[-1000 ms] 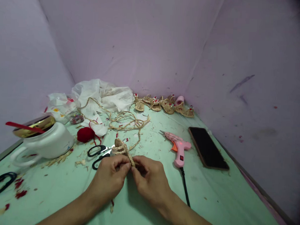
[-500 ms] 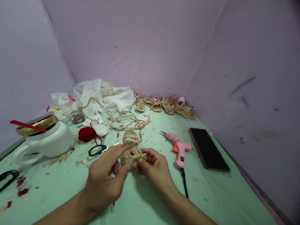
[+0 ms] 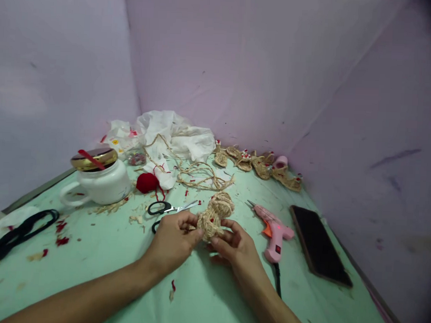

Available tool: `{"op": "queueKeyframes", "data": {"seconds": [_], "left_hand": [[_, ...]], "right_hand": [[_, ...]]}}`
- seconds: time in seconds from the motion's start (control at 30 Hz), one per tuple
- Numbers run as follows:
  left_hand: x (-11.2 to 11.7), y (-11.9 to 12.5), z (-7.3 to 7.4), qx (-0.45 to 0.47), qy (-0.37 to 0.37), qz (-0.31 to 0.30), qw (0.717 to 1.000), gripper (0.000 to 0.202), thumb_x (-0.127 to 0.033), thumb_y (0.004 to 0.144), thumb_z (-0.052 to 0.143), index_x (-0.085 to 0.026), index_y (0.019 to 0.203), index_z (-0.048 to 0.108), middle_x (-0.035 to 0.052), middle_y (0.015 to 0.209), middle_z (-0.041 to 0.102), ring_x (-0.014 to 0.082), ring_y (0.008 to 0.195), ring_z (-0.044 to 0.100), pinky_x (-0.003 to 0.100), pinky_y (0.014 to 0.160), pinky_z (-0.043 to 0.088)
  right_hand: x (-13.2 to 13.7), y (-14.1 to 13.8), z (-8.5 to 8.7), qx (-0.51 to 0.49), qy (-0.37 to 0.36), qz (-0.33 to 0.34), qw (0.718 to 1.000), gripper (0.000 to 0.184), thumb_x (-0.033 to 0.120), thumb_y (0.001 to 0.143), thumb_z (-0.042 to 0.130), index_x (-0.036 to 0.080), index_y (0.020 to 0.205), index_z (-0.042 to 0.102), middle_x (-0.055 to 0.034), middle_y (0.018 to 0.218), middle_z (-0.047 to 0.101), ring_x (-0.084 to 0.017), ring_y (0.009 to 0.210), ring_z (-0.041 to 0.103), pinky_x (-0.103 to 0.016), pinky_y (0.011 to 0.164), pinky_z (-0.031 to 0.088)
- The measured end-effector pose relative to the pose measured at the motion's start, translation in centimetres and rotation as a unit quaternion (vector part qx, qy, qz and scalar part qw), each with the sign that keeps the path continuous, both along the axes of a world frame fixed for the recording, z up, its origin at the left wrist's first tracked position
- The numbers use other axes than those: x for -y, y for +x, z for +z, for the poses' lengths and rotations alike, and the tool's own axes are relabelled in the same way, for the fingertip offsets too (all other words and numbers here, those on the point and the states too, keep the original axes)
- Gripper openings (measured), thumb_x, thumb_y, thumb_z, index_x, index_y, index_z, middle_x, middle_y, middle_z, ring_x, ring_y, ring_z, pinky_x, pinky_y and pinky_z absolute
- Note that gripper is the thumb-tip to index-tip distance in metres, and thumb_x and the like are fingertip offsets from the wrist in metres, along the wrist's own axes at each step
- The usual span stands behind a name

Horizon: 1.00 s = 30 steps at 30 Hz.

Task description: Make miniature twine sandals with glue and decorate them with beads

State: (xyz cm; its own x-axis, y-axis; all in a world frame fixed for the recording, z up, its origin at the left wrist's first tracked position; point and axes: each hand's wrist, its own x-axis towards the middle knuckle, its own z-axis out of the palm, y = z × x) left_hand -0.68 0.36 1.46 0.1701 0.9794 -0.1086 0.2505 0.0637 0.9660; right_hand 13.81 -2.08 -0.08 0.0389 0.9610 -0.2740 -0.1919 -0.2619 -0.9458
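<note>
Woven rope piece is held between both hands, red spot on its face. Left side is pinched by thumb and curled fingers of left hand; right side is gripped by half-closed right hand, lower fingers blurred, so grip is probably light. Scissors are placed just beyond left hand, one loop partly hidden; red yarn ball is seen farther out, white mug farther left. Pink glue gun is laid right of right hand, phone beyond it. Small woven slippers are lined up far ahead of right hand.
</note>
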Motion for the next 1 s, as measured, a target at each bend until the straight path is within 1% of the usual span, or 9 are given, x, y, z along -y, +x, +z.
{"op": "queueKeyframes", "data": {"seconds": [0.07,0.13,0.2,0.27,0.33,0.4,0.5,0.77,1.0], "left_hand": [[0.3,-0.2,-0.4,-0.036,0.047,0.006,0.998,0.008,-0.023,0.068,0.055,-0.016,0.069,0.057,-0.0015,0.060,0.057,0.0098,0.053,0.050,0.020,0.050,0.039],[0.8,-0.4,-0.6,-0.093,0.098,-0.003,0.991,0.008,-0.024,0.070,0.053,-0.017,0.067,0.056,-0.0022,0.058,0.055,0.0102,0.054,0.049,0.020,0.051,0.037],[1.3,-0.4,-0.7,-0.147,0.135,-0.030,0.979,0.010,-0.024,0.073,0.051,-0.018,0.066,0.056,-0.0033,0.054,0.051,0.0098,0.051,0.045,0.020,0.049,0.034],[1.8,-0.5,-0.6,-0.181,0.156,-0.058,0.969,0.012,-0.023,0.074,0.049,-0.019,0.066,0.056,-0.0034,0.054,0.050,0.0100,0.051,0.044,0.021,0.049,0.033],[2.1,-0.5,-0.4,-0.212,0.172,-0.069,0.959,0.012,-0.022,0.075,0.047,-0.019,0.067,0.056,-0.0024,0.056,0.052,0.0108,0.052,0.046,0.022,0.050,0.034],[2.2,-0.6,-0.2,-0.239,0.194,-0.067,0.949,0.012,-0.025,0.075,0.048,-0.019,0.071,0.057,0.0000,0.064,0.056,0.0124,0.057,0.049,0.023,0.054,0.036],[2.2,-0.7,-0.3,-0.258,0.227,-0.067,0.937,0.017,-0.029,0.078,0.046,-0.020,0.077,0.060,0.0036,0.078,0.057,0.0149,0.067,0.053,0.025,0.060,0.039],[2.2,-0.5,-0.6,-0.289,0.268,-0.086,0.915,0.025,-0.028,0.081,0.040,-0.018,0.065,0.056,0.0042,0.066,0.057,0.0152,0.060,0.054,0.026,0.056,0.036],[2.0,-0.4,-0.6,-0.305,0.260,-0.083,0.912,0.029,-0.024,0.084,0.033,-0.018,0.061,0.050,0.0027,0.060,0.055,0.0136,0.056,0.053,0.026,0.055,0.033]], "right_hand": [[0.4,0.5,0.3,0.183,0.038,-0.050,0.981,0.053,0.038,0.055,0.073,0.019,0.098,0.050,-0.0034,0.081,0.061,-0.014,0.058,0.057,-0.026,0.049,0.045],[0.8,1.0,0.6,0.336,0.085,-0.100,0.932,0.046,0.041,0.060,0.069,0.018,0.097,0.053,-0.0018,0.075,0.058,-0.015,0.058,0.053,-0.027,0.051,0.043],[1.2,1.1,0.7,0.397,0.137,-0.099,0.902,0.033,0.043,0.066,0.065,0.018,0.086,0.057,-0.0011,0.070,0.056,-0.015,0.058,0.051,-0.027,0.052,0.041],[1.3,0.8,0.6,0.385,0.170,-0.038,0.906,0.025,0.041,0.071,0.061,0.018,0.079,0.060,-0.0026,0.074,0.060,-0.014,0.059,0.052,-0.025,0.053,0.040],[1.3,0.4,0.3,0.354,0.167,0.021,0.920,0.022,0.038,0.074,0.058,0.017,0.077,0.062,-0.0029,0.073,0.063,-0.014,0.060,0.053,-0.025,0.054,0.040],[1.2,0.1,0.0,0.319,0.155,0.045,0.934,0.022,0.037,0.076,0.056,0.016,0.076,0.064,-0.0027,0.069,0.063,-0.015,0.060,0.053,-0.024,0.055,0.039],[1.0,-0.1,-0.1,0.274,0.147,0.047,0.949,0.022,0.037,0.075,0.057,0.016,0.072,0.062,-0.0019,0.064,0.061,-0.015,0.060,0.052,-0.024,0.056,0.039],[0.8,-0.1,-0.2,0.230,0.127,0.034,0.964,0.023,0.037,0.074,0.059,0.016,0.066,0.057,0.0010,0.059,0.051,-0.013,0.057,0.043,-0.023,0.053,0.035],[0.9,0.1,-0.6,0.222,0.135,0.068,0.963,0.024,0.038,0.076,0.056,0.017,0.066,0.053,0.0020,0.060,0.047,-0.012,0.058,0.039,-0.023,0.054,0.032]]}}
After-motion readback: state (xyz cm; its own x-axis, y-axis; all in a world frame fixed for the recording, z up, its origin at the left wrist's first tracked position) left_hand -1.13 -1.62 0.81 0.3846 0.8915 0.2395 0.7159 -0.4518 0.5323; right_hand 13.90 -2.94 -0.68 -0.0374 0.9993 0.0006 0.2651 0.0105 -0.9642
